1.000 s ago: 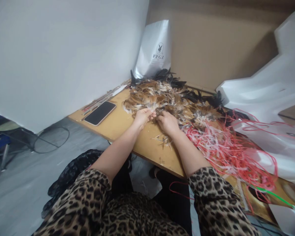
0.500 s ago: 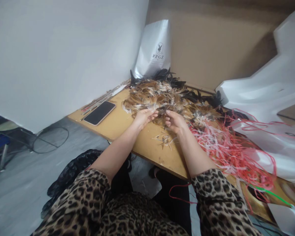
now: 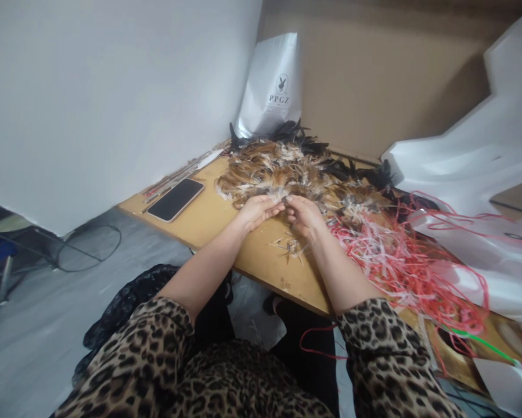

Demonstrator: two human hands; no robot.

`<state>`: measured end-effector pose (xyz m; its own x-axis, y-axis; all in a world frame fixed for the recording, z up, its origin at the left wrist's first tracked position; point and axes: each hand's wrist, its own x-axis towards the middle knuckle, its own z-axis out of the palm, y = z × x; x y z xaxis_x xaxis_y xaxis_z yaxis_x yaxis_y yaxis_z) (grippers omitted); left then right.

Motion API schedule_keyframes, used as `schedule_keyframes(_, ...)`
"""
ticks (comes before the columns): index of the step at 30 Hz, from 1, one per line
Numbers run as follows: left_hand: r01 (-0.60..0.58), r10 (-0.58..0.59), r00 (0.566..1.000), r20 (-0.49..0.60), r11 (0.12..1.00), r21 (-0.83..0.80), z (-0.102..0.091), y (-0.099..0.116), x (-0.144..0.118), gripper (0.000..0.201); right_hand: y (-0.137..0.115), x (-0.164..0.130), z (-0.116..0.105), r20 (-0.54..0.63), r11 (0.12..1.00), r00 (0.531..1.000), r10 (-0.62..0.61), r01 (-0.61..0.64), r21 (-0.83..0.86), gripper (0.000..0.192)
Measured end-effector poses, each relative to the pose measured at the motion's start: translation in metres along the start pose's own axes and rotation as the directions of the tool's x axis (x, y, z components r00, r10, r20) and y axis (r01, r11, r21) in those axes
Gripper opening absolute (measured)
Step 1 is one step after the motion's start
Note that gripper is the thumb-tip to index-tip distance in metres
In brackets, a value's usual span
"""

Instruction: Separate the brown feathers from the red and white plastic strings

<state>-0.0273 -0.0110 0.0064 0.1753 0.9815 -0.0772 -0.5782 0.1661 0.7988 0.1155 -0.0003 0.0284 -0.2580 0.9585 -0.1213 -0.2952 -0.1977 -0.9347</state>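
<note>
My left hand (image 3: 259, 212) and right hand (image 3: 305, 215) meet fingertip to fingertip at the near fringe of the brown feathers (image 3: 278, 174), fingers curled and thumbs closed toward the forefingers. It looks like a fine pinch, though whether a feather is caught in either one I can't tell; the tips are too small and blurred. I'd say I work low and close here so that the feather pile is within finger reach. A few quill scraps (image 3: 293, 247) lie just on my side of the hands. The smartphone (image 3: 176, 200) lies flat off to the left, apart from the fluff (sensibly, I think).

My forearms cross the front edge of the wooden table (image 3: 208, 226), so my elbows hang free of it. The open room is the strip of wood between the phone and my left wrist. On the right, the tangle of red and white plastic strips (image 3: 391, 261) crowds my forearm; beyond the pile, black feathers (image 3: 291, 132) and the silver PPGZ bag (image 3: 269, 81) close off the far corner.
</note>
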Motion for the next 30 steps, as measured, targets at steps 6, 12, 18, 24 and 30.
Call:
schedule_keyframes(6, 0.002, -0.005, 0.999, -0.04, 0.998, -0.056, -0.001, 0.001, 0.001, 0.005, -0.001, 0.001, -0.006, -0.008, 0.999, 0.999, -0.042, 0.042, -0.007, 0.033)
schedule_keyframes(12, 0.01, -0.016, 0.999, -0.039, 0.99, -0.14, -0.001, 0.004, 0.001, 0.01, -0.003, 0.001, -0.014, 0.076, 0.98, 0.997, -0.013, 0.028, -0.199, 0.041)
schedule_keyframes(18, -0.003, -0.013, 0.998, -0.067, 0.974, -0.229, 0.001, 0.008, 0.001, 0.015, 0.0, -0.003, -0.003, 0.137, 0.896, 0.97, -0.199, 0.237, -0.375, 0.033)
schedule_keyframes(24, 0.019, -0.034, 0.997, -0.07, 0.977, -0.21, 0.001, 0.008, 0.0, 0.011, 0.006, -0.002, -0.002, 0.161, 0.932, 0.978, -0.136, 0.182, -0.315, 0.03)
schedule_keyframes(30, -0.022, 0.018, 0.998, -0.053, 0.996, -0.086, 0.002, 0.004, 0.0, 0.005, 0.003, 0.002, -0.011, 0.04, 0.89, 0.978, -0.205, 0.203, -0.409, 0.031)
